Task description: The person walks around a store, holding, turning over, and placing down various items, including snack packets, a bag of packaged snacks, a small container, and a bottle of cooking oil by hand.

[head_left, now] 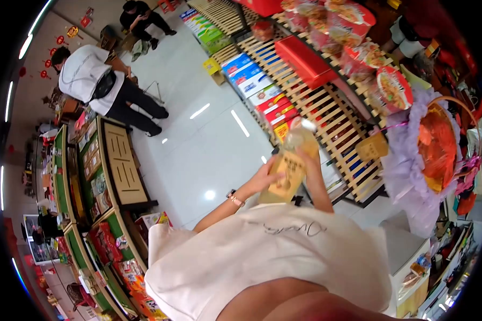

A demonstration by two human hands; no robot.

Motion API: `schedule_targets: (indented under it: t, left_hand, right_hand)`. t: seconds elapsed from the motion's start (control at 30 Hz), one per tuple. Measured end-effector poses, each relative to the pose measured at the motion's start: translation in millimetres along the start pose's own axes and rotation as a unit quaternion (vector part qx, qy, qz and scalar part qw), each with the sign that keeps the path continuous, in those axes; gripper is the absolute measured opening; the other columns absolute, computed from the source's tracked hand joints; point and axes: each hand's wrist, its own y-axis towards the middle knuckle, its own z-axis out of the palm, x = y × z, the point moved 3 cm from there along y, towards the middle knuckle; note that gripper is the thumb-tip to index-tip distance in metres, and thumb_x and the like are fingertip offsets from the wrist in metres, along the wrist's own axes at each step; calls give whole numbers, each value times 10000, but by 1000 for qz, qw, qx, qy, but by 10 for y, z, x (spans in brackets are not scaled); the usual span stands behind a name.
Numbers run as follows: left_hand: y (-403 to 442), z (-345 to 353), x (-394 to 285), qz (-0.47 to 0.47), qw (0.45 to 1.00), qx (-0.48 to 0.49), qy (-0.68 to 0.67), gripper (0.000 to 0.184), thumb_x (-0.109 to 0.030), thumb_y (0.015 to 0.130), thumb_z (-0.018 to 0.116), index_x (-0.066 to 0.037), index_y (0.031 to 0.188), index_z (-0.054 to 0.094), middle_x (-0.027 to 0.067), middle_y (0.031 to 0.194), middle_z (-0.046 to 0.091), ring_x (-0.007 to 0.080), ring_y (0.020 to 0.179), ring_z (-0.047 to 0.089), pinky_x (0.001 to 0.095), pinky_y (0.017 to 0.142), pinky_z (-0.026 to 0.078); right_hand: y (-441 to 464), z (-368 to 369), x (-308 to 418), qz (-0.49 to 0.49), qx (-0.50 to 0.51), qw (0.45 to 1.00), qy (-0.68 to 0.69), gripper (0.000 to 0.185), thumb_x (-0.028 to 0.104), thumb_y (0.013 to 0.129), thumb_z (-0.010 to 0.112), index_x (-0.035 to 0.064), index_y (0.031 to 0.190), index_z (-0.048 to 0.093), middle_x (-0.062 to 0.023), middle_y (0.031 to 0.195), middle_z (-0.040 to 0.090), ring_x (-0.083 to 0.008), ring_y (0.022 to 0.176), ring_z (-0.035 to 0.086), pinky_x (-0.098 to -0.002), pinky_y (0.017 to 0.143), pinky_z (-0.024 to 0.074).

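Note:
Close in front of my chest I hold a large clear bottle [288,174] with a yellow label and pale contents. It leans, its whitish top pointing away from me. My left hand [264,176] grips its left side, fingers against the label; a watch and a bracelet are on that wrist. On the opposite side, my right hand [311,163] is wrapped round the bottle, partly blurred. Just beyond the bottle is a row of colourful boxes [268,96] along the slatted shelf [332,125].
Instant noodle tubs [393,88] and a red box [305,61] sit on the right-hand racks. A lilac-wrapped basket [407,150] stands at right. Goods fill a shelf unit [93,198] at left. One person [102,80] stands across the tiled floor [198,144]; another person [139,21] sits farther back.

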Motion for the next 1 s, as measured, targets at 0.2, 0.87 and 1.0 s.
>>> schedule_targets:
  t: [0.2, 0.87, 1.0]
  left_hand:
    - [-736, -770, 230, 38, 961, -220, -162, 400, -209, 843, 503, 9, 1156, 383, 82, 1038, 508, 119, 899, 494, 253, 772, 423]
    - [-1575, -2523, 363, 100, 906, -281, -301, 426, -210, 853, 427, 3, 1208, 329, 100, 1094, 482, 161, 936, 506, 273, 802, 419]
    - [-1337, -2968, 184, 70, 910, -260, -315, 444, -241, 851, 431, -12, 1218, 329, 98, 1086, 482, 159, 936, 507, 274, 778, 430]
  right_hand:
    - [171, 1179, -651, 88, 150, 972, -161, 508, 357, 794, 541, 17, 1154, 430, -71, 1024, 528, -144, 917, 515, -252, 778, 406]
    - [424, 3329, -1942, 379, 328, 842, 197, 764, 662, 780, 233, 16, 1120, 458, -157, 1048, 524, -263, 886, 540, -363, 772, 444]
    - [1079, 3393, -2305, 377, 303, 845, 228, 741, 641, 790, 233, 21, 1139, 441, -167, 1038, 527, -270, 880, 545, -373, 769, 448]
